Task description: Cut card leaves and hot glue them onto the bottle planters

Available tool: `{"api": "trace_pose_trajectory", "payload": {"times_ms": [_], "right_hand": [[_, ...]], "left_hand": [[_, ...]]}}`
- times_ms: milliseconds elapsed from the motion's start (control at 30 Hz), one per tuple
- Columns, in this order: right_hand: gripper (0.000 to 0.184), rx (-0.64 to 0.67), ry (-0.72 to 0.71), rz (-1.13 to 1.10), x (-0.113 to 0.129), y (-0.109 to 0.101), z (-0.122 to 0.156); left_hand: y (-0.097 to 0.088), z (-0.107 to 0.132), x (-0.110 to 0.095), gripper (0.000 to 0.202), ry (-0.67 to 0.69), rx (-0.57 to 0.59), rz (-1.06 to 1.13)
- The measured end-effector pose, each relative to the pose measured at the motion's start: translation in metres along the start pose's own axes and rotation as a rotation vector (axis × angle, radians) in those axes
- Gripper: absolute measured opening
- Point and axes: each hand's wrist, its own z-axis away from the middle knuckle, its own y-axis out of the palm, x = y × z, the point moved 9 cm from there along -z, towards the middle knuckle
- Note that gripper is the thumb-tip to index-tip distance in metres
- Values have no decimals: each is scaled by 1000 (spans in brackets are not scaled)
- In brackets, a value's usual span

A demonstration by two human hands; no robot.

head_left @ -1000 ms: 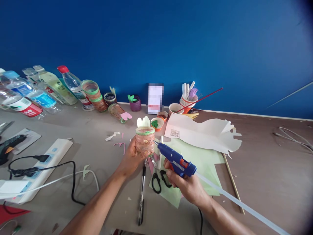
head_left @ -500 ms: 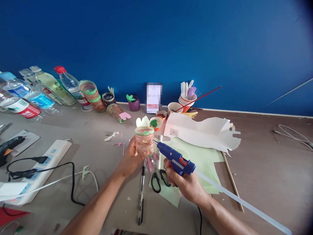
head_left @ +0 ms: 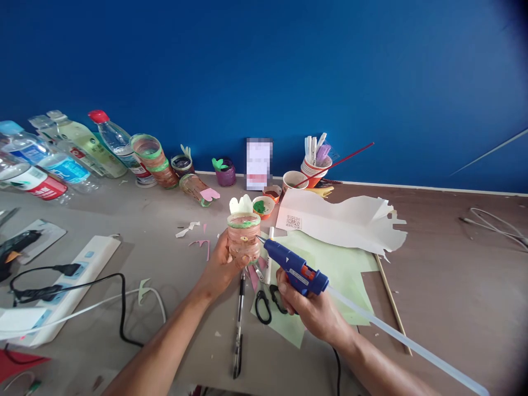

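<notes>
My left hand point(head_left: 220, 264) is wrapped round a small painted plastic cup point(head_left: 243, 245), brownish-pink with a green rim and pale paper petals standing up behind it. In my right hand point(head_left: 303, 300) is a blue hot glue gun point(head_left: 295, 267), a long clear glue stick point(head_left: 408, 335) running out of its back. The gun's metal tip lies at the cup's right side, close to a small pale spot on its front; whether it touches I cannot tell. Below the hands lie black-handled scissors point(head_left: 263, 307), a pen point(head_left: 239, 330) and a white marker point(head_left: 269, 258).
Plastic bottles point(head_left: 74, 148) and several painted cups point(head_left: 154, 162) line the back left. A power strip point(head_left: 82, 280) with cables lies left. Paint cups point(head_left: 263, 207), a phone point(head_left: 258, 165) and a cup of markers point(head_left: 315, 165) stand behind. Green paper point(head_left: 350, 275) and white paper point(head_left: 342, 217) lie right.
Almost nothing differs. The glue gun's tip has shifted very slightly left toward the cup, and the whole view has moved a little.
</notes>
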Motion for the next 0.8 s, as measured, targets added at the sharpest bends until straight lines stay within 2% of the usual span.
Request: {"api": "trace_pose_trajectory", "payload": {"times_ms": [233, 500, 800], "right_hand": [[24, 17, 11, 20, -3, 1, 3], [30, 29, 31, 4, 0, 2, 2], [29, 56, 60, 25, -1, 6, 6]], "left_hand": [[2, 1, -5, 56, 10, 0, -32], [8, 0, -4, 58, -9, 40, 69], [1, 2, -4, 56, -18, -11, -37]]}}
